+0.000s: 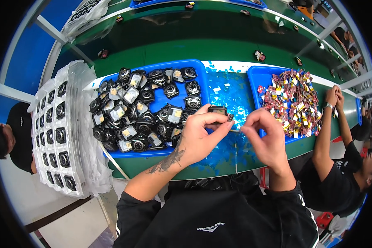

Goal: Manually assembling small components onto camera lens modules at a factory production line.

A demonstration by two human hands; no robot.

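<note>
My left hand point(199, 134) pinches a black smartwatch case point(217, 110) between thumb and fingers, above the worktable. Close to its right, my right hand point(266, 136) has thumb and forefinger pressed together and the other fingers curled; anything in that pinch is too small to make out. Left of the hands, a blue tray point(168, 104) holds a heap of similar black watch cases point(130, 109). Small blue film scraps point(231, 97) litter the tabletop beneath and between my hands.
A second blue tray point(255, 84) at right holds many small red, yellow and white parts point(291, 103). Stacked white trays point(73, 99) with watch cases stand at far left. Beyond runs a green conveyor belt point(186, 53) with scattered parts. Another person's hands point(334, 97) are at right.
</note>
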